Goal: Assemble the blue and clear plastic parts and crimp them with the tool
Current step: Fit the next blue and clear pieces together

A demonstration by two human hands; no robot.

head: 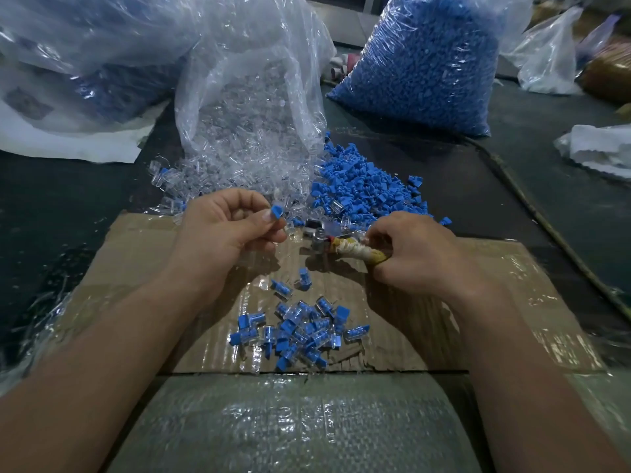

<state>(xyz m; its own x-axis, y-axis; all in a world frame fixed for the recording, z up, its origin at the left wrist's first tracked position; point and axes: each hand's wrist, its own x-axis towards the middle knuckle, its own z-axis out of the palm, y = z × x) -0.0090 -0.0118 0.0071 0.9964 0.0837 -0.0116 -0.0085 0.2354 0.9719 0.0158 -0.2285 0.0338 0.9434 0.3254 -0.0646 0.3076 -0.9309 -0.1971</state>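
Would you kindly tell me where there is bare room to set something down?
The cardboard is bare at its right end, outside the right forearm, and in a strip along its left edge. The middle is crowded with assembled pieces; the far edge with loose blue parts, clear parts and the tool.

2 bare forearms reach in from the near edge. The left hand (225, 233) pinches a blue part (276, 212) between thumb and forefinger. The right hand (421, 250), knuckles up, curls round the tool (355, 251).
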